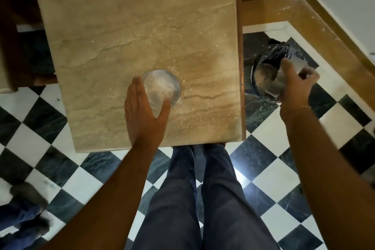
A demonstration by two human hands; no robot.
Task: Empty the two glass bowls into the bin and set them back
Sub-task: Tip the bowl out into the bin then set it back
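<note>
One glass bowl (162, 89) with white powder in it stands on the marble table (121, 26), near its front edge. My left hand (144, 115) cups the bowl's left and near side, fingers spread against the glass. My right hand (296, 85) holds the second glass bowl (284, 79) tilted over the bin (263, 73), which stands on the floor right of the table and is lined with a dark bag. The tilted bowl is blurred and partly hidden by my fingers.
White powder specks lie scattered on the table around and right of the bowl. A brown skirting and white wall run behind the bin. Dark wooden furniture stands at the left. My legs stand at the table's front edge on a checkered floor.
</note>
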